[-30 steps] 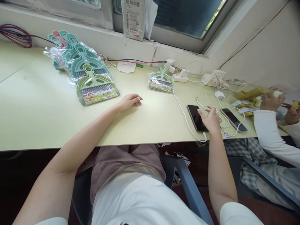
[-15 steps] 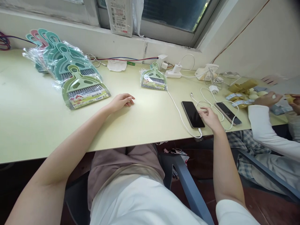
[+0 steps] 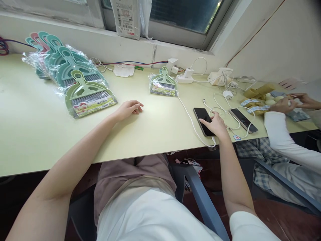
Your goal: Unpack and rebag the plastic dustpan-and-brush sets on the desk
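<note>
My left hand (image 3: 129,109) rests on the pale green table (image 3: 155,134) with loosely curled fingers and nothing in them. To its left lies a green dustpan and brush set (image 3: 91,95) in clear wrap. My right hand (image 3: 215,125) lies over the right side of a black phone (image 3: 204,117), thumb across the screen and the other fingers spread at its far right edge. A white cable (image 3: 192,122) is plugged into the phone's near end. A smaller wrapped dustpan set (image 3: 164,83) lies further back, between my hands.
Several wrapped dustpans (image 3: 69,63) are stacked at the back left. Chargers and a power strip (image 3: 185,78) line the wall. Right of my right hand lies a second phone (image 3: 243,120); beyond it, a person's hands (image 3: 283,104) are near yellow rolls (image 3: 255,100).
My right hand has moved left over the phone, and its thumb now reaches across the screen. My left hand stays in place. The other person's hands have come closer together.
</note>
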The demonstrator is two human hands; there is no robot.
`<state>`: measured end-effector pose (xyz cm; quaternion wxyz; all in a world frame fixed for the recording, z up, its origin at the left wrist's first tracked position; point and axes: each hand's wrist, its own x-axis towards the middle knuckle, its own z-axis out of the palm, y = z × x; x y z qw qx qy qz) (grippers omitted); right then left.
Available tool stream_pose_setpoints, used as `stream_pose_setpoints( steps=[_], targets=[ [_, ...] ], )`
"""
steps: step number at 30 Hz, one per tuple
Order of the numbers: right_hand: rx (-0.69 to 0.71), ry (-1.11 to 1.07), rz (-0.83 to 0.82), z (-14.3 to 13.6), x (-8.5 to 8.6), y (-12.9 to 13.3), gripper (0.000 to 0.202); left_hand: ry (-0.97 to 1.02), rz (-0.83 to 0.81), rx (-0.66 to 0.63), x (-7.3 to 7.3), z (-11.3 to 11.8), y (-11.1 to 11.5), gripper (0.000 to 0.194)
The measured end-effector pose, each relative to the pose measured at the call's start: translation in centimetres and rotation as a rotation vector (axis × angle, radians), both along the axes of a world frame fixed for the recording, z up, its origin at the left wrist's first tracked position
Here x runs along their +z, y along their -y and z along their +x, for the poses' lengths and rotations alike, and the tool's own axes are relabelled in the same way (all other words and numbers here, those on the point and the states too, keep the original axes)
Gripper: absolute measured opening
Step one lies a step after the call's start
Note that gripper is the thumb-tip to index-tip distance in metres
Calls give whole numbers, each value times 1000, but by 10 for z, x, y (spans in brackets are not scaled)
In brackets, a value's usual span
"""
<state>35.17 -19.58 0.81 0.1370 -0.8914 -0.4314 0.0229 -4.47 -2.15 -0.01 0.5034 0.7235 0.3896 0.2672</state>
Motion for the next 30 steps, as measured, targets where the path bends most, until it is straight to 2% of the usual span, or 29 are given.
stream_pose_setpoints(
  steps=[4,12,19,26,30],
  targets=[
    [-13,2,36,-2,-1,-5,79,5,3,-1,-1,0,-1,38],
    [-44,-10,65,0,-1,3,76,12,13,-13,-5,-1,-3,39],
    [-34,64,57,-13,-4,0,86,10,-5,-2,-2,0,-1,38],
    [-58,111,91,-16,-6,-2,69,8,2,-9,-1,-1,0,38],
    [-98,109,112,-17,-6,-5,67,4,10,-15,-2,-1,-1,39]
  ],
)
